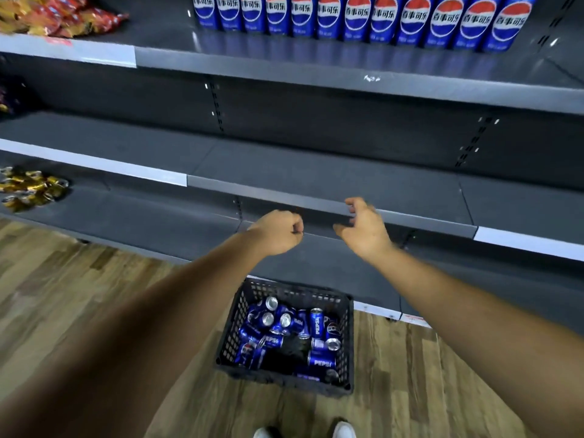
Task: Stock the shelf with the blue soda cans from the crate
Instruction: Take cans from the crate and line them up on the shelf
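Both forearms are bare from the lower edge of the picture up to the wrists; no sleeve, cuff, watch or band shows on either; the left hand [278, 230] is bare and ungloved, with no ring to be seen on the knuckles that face the camera; the right hand [363, 227] is likewise bare, its fingers slightly blurred, so fine detail there cannot be made out; at the bottom edge, the rounded toes of two white shoes [343, 430] show, cut off by the frame, with a dark gap between them.
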